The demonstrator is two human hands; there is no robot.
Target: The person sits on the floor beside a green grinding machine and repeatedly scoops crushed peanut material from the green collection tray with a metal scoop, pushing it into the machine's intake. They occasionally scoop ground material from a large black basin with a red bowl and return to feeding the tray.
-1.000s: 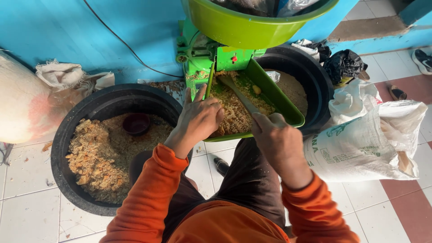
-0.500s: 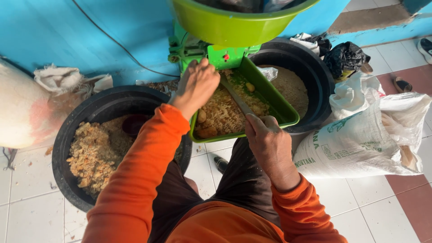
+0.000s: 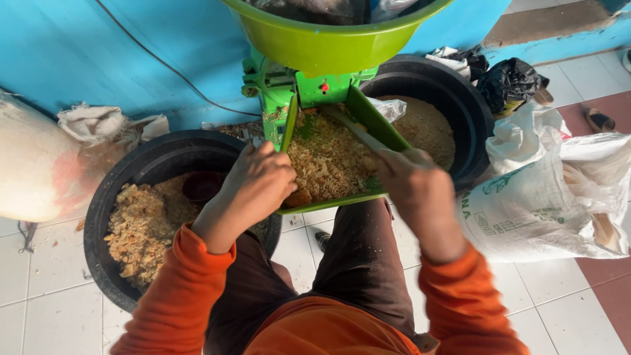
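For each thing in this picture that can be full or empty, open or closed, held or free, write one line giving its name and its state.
green tray: loaded with crumbly tan mash
stick: held in the right hand, tip in the mash
left hand: resting at the tray's near left edge
left black tub: partly filled with coarse mash
right black tub: holds finer meal
green basin: on top of the machine, filled
white sack: open, lying slumped

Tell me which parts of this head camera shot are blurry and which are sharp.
Head view: the right hand and the stick it holds are smeared by motion; the left hand is slightly soft; the green tray, black tub and white sack look sharp under even light.
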